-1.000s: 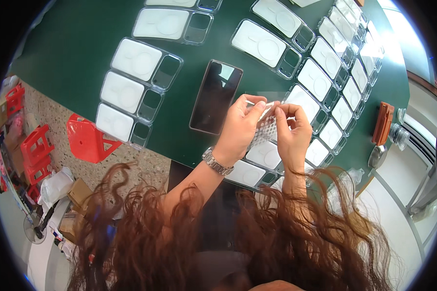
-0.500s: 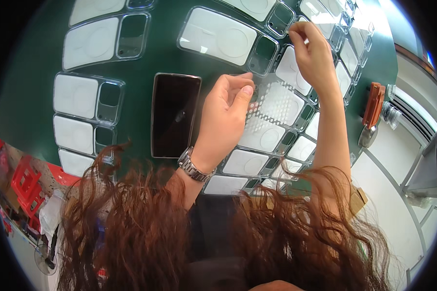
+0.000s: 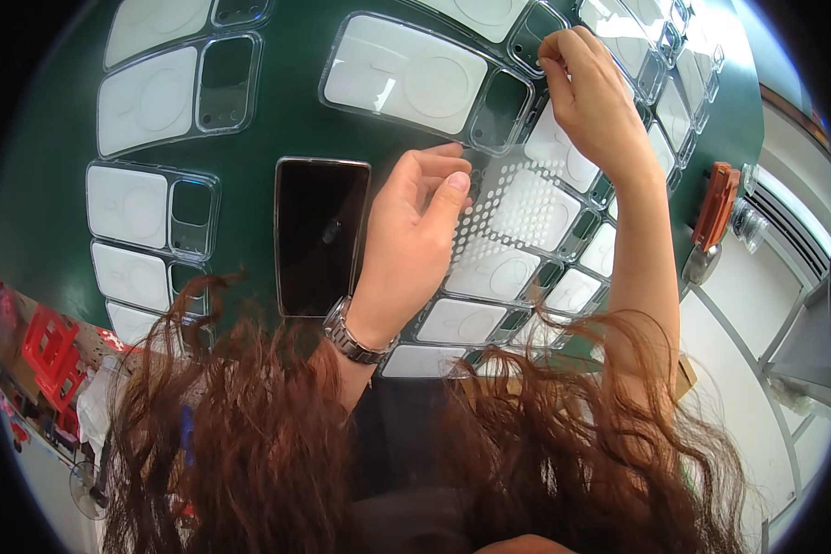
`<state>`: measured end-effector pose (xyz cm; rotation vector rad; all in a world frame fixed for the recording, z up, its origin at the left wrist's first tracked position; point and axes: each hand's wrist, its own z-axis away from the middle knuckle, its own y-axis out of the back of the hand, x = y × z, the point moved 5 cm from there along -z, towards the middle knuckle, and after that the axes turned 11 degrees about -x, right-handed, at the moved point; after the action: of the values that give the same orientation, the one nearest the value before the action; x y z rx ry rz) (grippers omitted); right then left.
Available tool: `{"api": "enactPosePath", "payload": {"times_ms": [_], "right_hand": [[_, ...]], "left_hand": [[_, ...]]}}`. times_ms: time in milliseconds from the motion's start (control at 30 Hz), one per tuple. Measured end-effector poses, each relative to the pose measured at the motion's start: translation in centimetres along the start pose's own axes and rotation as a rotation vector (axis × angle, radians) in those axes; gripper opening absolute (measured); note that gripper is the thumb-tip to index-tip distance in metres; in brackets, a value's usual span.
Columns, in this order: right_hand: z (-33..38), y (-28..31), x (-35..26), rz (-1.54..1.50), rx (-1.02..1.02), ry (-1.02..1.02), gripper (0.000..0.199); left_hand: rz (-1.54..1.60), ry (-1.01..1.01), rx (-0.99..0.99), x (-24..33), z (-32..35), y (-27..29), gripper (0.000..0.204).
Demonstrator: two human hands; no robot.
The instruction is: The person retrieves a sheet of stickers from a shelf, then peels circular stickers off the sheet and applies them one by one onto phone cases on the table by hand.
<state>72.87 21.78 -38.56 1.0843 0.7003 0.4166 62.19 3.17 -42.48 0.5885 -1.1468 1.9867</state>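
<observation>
A clear sheet with rows of white dots [image 3: 517, 205] is held by its left edge in the left hand [image 3: 418, 222], whose thumb and half-curled fingers are closed on it; the exact grip is partly hidden. The sheet is spread above several of the clear phone cases with white panels [image 3: 406, 76], which can be seen through it. The right hand [image 3: 598, 103] is poised at the camera opening of an upper case [image 3: 482, 11], with thumb and forefinger brought together; whether anything small is pinched there cannot be told. A dark phone [image 3: 319, 238] is laid on the green bench [image 3: 291, 115], just left of the left hand. A metal-banded watch [image 3: 349, 334] is worn on the left wrist. More cases are lined up along both sides.
</observation>
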Motion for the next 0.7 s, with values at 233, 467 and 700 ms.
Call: {"api": "enactPosePath", "payload": {"times_ms": [233, 467, 700], "right_hand": [[-0.1, 0.4, -0.1, -0.019, -0.057, 0.026, 0.008], [-0.3, 0.6, 1.0, -0.144, -0.122, -0.015, 0.012], [1.5, 0.1, 2.3, -0.279, 0.001, -0.147, 0.016]], "left_hand": [[-0.013, -0.002, -0.001, 0.2, -0.1, -0.1, 0.018], [-0.016, -0.011, -0.01, -0.1, -0.1, -0.1, 0.018], [-0.041, -0.018, -0.02, 0.0, 0.0, -0.1, 0.017]]}}
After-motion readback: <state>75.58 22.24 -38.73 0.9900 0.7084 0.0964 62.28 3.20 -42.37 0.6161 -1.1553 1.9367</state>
